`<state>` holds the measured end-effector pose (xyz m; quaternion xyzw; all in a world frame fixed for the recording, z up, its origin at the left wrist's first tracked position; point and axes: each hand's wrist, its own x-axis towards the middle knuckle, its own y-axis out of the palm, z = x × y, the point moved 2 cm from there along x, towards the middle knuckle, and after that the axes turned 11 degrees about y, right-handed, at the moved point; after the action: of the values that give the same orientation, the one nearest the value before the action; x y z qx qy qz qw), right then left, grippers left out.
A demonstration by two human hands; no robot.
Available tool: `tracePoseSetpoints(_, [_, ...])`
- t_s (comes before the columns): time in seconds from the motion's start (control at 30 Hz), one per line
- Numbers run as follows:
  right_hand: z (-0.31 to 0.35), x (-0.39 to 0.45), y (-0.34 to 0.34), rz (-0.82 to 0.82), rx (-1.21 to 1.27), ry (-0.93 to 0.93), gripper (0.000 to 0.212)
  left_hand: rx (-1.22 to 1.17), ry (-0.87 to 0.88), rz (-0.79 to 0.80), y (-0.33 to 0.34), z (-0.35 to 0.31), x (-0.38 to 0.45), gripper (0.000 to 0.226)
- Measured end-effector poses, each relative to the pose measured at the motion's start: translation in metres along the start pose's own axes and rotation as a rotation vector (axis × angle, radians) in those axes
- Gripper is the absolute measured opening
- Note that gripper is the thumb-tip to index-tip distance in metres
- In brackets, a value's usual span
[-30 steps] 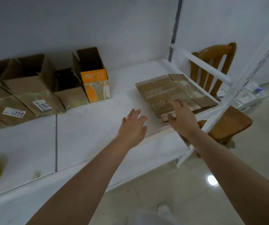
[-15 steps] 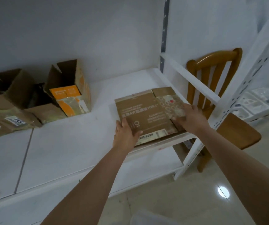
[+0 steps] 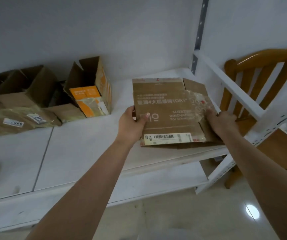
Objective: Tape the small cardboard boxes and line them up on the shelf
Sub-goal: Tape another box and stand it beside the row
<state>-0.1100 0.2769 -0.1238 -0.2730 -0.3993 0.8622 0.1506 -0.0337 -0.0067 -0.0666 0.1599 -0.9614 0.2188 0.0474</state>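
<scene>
both hands (image 3: 132, 125) gripping flattened cardboard box (image 3: 167, 110), one each side

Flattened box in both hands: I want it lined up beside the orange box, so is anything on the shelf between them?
Nothing visible: bare white shelf lies between the flattened box and the orange box.

Matt brown cardboard box (image 3: 165, 108); glossy wooden chair (image 3: 260, 66)

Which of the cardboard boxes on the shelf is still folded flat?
The brown flattened box with the barcode label, held by the left hand and right hand. The other boxes stand opened up along the wall.
</scene>
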Motion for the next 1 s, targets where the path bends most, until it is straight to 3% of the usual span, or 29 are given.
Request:
tracePoseSetpoints(0.33, [0.028,-0.090,0.055,0.129,0.252,-0.032,0.073,-0.040,0.063,-0.024,-0.104,0.025,-0.045,0.046])
tracePoseSetpoints(0.77, [0.116,-0.354,0.209,-0.028,0.233,-0.289,0.063,-0.066,0.007,-0.175,-0.405,0.136,-0.148,0.041])
tracePoseSetpoints(1.0, [0.162,-0.426,0.243,-0.073,0.189,-0.357,0.067,-0.069,0.025,-0.258,-0.491,0.157,-0.156,0.035])
